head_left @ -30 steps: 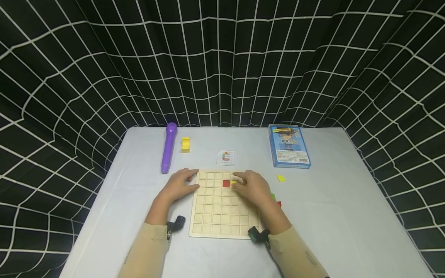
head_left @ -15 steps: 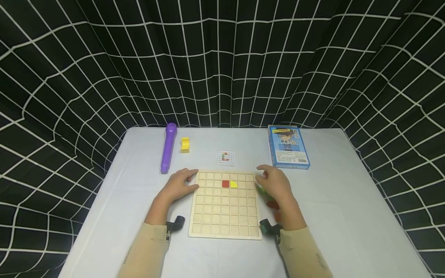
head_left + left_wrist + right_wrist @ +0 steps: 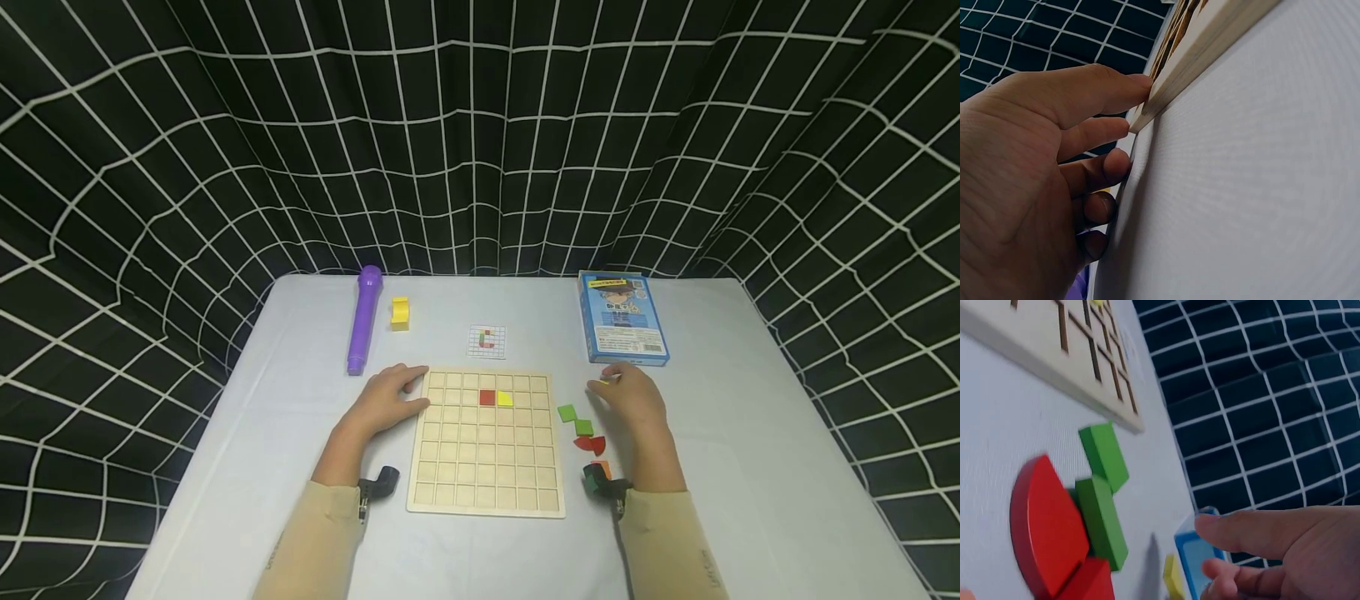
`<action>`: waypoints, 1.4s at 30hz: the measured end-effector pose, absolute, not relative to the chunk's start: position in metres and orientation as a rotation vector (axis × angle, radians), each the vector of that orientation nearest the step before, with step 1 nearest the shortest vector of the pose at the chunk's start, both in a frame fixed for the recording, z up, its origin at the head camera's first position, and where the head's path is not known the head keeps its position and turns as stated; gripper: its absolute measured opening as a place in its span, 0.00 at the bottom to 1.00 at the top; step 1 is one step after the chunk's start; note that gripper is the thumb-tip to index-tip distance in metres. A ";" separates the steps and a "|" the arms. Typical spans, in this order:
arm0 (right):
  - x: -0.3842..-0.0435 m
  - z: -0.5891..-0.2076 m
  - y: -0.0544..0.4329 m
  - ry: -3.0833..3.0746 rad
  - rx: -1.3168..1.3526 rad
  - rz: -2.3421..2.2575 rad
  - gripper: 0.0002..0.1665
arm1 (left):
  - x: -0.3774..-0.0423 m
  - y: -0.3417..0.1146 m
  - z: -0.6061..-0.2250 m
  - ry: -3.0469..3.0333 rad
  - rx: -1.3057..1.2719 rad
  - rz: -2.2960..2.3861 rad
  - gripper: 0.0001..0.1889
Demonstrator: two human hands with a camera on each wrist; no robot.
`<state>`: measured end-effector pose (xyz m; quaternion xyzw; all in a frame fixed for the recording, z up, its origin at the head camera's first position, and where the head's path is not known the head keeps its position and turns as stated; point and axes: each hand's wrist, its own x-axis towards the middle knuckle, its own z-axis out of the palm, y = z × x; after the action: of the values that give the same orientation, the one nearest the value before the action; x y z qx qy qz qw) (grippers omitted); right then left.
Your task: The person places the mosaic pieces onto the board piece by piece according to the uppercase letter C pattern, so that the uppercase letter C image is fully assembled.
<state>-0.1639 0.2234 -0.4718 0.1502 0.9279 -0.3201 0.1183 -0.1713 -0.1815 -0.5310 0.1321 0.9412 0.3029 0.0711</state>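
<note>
A wooden grid board (image 3: 467,454) lies in the middle of the table, with a red square tile (image 3: 487,397) and a yellow square tile (image 3: 505,398) in neighbouring cells. My left hand (image 3: 386,404) rests at the board's upper left edge; in the left wrist view its thumb (image 3: 1138,81) touches the wooden rim. Right of the board, my right hand (image 3: 630,398) is over a loose yellow piece (image 3: 1172,577), thumb and fingers apart. Between board and hand lie green tiles (image 3: 567,413), red quarter-round pieces (image 3: 589,444) and an orange piece (image 3: 601,467), partly hidden by the wrist camera.
A small pattern card (image 3: 487,342) lies behind the board. A blue box (image 3: 625,321) is at the back right. A purple microphone-shaped stick (image 3: 364,321) and a yellow block (image 3: 401,313) are at the back left.
My right hand has let go of the yellow square tile, now lying in its cell, and moved right, off the board, to the loose yellow piece. The left hand keeps its place.
</note>
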 end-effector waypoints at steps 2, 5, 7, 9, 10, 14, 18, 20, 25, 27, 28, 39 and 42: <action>-0.163 -0.473 0.226 2.700 0.505 -0.927 0.30 | -0.171 -0.182 -0.531 2.831 0.394 0.913 0.34; -0.162 -0.475 0.230 2.714 0.555 -0.881 0.30 | -0.171 -0.182 -0.532 2.834 0.395 0.911 0.34; -0.161 -0.476 0.233 2.731 0.577 -0.836 0.27 | -0.171 -0.183 -0.532 2.836 0.401 0.906 0.33; -0.161 -0.477 0.234 2.740 0.590 -0.793 0.24 | -0.171 -0.183 -0.531 2.838 0.404 0.901 0.33; -0.161 -0.477 0.234 2.742 0.594 -0.776 0.23 | -0.171 -0.183 -0.531 2.837 0.404 0.900 0.33; -0.161 -0.479 0.233 2.746 0.617 -0.736 0.22 | -0.171 -0.182 -0.530 2.836 0.404 0.896 0.33; -0.161 -0.480 0.232 2.768 0.620 -0.731 0.21 | -0.171 -0.182 -0.530 2.834 0.400 0.901 0.34; -0.162 -0.481 0.232 2.793 0.606 -0.725 0.20 | -0.171 -0.182 -0.530 2.831 0.398 0.906 0.34; -0.164 -0.481 0.230 2.882 0.531 -0.751 0.20 | -0.171 -0.182 -0.531 2.827 0.402 0.910 0.34; -0.165 -0.479 0.228 2.899 0.508 -0.797 0.20 | -0.171 -0.182 -0.531 2.829 0.405 0.909 0.34; -0.166 -0.479 0.227 2.903 0.500 -0.824 0.21 | -0.171 -0.182 -0.531 2.830 0.404 0.910 0.34; -0.161 -0.458 0.201 3.009 0.251 -1.067 0.23 | -0.171 -0.182 -0.533 2.826 0.397 0.922 0.34; -0.158 -0.453 0.190 3.035 0.163 -1.087 0.22 | -0.171 -0.182 -0.532 2.830 0.406 0.926 0.34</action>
<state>-0.1580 0.1901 -0.4530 0.0506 0.9394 -0.3363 -0.0431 -0.1713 -0.1824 -0.5324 0.1347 0.9395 0.3075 0.0679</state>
